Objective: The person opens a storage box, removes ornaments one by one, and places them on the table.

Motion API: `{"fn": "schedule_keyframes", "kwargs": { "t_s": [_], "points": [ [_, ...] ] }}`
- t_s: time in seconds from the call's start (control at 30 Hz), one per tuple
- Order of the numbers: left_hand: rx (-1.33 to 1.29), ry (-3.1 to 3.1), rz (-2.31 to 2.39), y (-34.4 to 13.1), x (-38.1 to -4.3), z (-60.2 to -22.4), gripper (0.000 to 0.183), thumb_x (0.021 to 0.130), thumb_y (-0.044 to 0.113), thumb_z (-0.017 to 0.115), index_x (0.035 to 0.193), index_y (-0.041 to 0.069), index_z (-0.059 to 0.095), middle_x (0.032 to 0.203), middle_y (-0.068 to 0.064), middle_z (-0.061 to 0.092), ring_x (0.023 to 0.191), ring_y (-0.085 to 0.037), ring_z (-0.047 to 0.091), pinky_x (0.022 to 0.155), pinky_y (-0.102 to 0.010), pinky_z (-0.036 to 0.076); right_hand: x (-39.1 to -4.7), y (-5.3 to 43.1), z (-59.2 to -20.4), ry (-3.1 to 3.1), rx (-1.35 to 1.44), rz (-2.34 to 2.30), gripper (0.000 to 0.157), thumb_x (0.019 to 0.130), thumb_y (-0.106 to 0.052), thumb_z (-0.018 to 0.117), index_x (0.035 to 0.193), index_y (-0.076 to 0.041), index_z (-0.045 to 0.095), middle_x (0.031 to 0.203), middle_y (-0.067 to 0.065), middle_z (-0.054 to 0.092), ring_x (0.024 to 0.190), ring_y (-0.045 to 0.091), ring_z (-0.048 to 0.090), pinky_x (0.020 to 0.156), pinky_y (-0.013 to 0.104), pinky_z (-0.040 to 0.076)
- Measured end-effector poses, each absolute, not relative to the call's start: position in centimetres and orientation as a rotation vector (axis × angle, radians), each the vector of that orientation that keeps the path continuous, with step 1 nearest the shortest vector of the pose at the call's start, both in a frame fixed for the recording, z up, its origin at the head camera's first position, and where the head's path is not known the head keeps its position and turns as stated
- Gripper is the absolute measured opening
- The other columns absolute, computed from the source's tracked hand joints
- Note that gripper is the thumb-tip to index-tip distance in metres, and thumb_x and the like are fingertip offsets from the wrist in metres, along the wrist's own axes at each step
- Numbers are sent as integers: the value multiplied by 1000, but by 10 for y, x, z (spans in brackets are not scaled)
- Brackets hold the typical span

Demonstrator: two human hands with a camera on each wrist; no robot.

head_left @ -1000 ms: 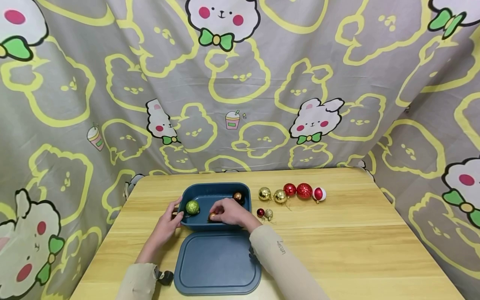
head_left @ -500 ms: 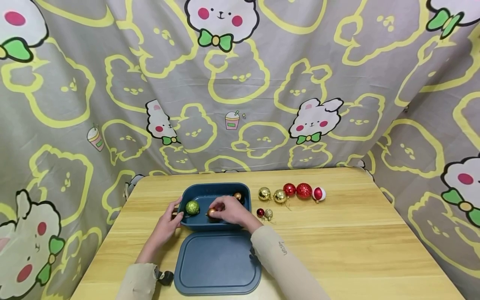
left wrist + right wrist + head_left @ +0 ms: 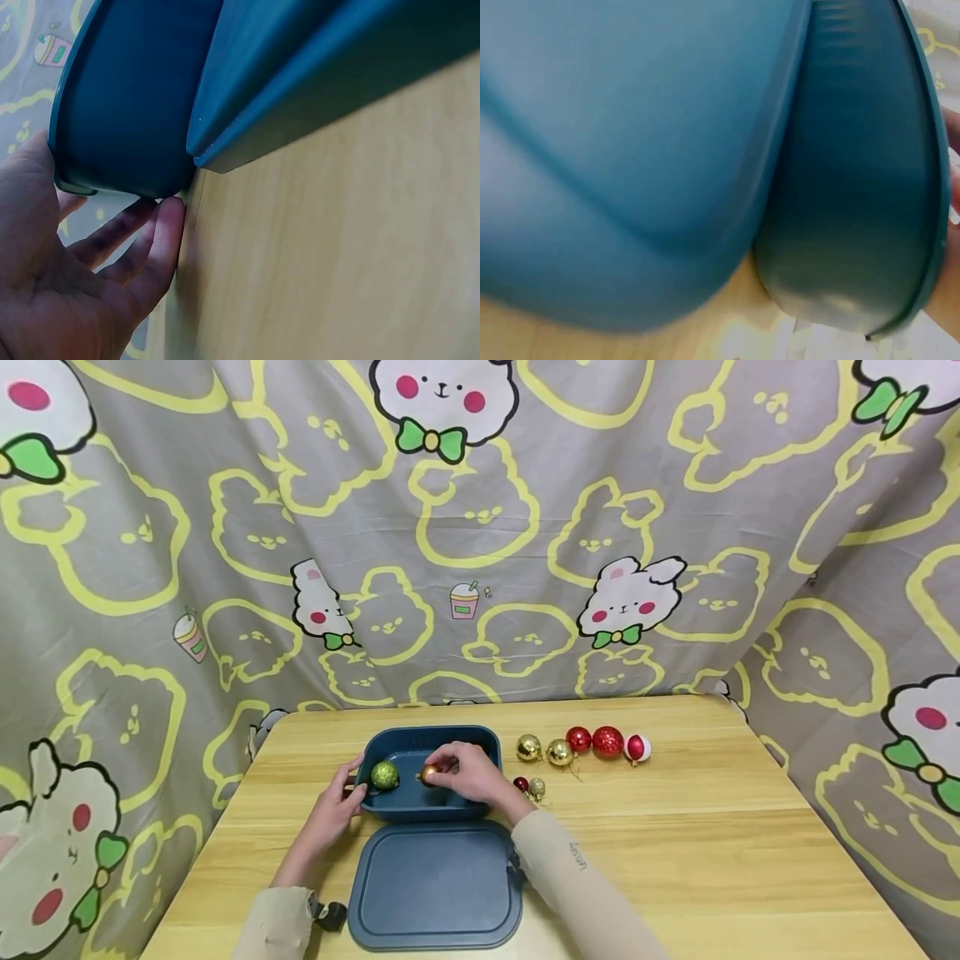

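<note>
A dark blue storage box stands uncovered on the table. My left hand grips its left end, with the thumb at the rim and the fingers against the outer wall in the left wrist view. Inside the box, my right hand pinches a copper-coloured Christmas bauble between thumb and fingers, over the box floor. A glittery green bauble lies at the box's left end. The right hand hides the box's right part in the head view. In the right wrist view the box wall blocks sight of the held bauble.
The blue lid lies flat in front of the box. To the right are gold baubles, red baubles, a red-and-white bauble, and a small dark red bauble beside a small pale gold bauble. A patterned curtain hangs behind.
My right hand has lifted the copper bauble off its spot near the box's front wall and shifted it back and slightly right. The left hand stays at the box's end.
</note>
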State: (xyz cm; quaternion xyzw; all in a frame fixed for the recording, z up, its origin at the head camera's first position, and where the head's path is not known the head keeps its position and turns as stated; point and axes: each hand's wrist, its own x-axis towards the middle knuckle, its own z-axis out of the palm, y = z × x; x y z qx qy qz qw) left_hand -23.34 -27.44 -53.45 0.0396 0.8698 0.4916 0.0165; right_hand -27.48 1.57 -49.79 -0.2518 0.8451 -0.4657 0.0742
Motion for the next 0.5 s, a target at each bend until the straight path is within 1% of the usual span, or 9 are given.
{"fn": "schedule_keyframes", "kwargs": {
  "t_s": [0.2, 0.37, 0.5],
  "points": [
    [132, 2693, 1534, -274, -233, -534, 56, 111, 17, 48, 164, 19, 31, 139, -30, 54, 114, -35, 64, 84, -30, 61, -276, 32, -494, 2550, -765, -1424, 20, 98, -24, 74, 117, -18, 76, 109, -2, 68, 94, 10, 64, 85, 28, 56],
    [122, 2703, 1529, -274, -233, -534, 56, 111, 16, 48, 164, 19, 31, 138, -30, 55, 112, -34, 64, 84, -29, 61, -274, 48, -483, 2532, -760, -1484, 20, 98, -23, 74, 117, -16, 76, 109, 0, 69, 94, 12, 65, 85, 30, 57],
    [118, 2716, 1510, -273, -234, -534, 55, 111, 17, 48, 164, 19, 32, 138, -29, 55, 111, -33, 64, 83, -28, 60, -273, 63, -475, 2529, -736, -1514, 21, 98, -22, 74, 118, -15, 75, 108, 1, 70, 96, 13, 65, 87, 31, 57]
  ]
}}
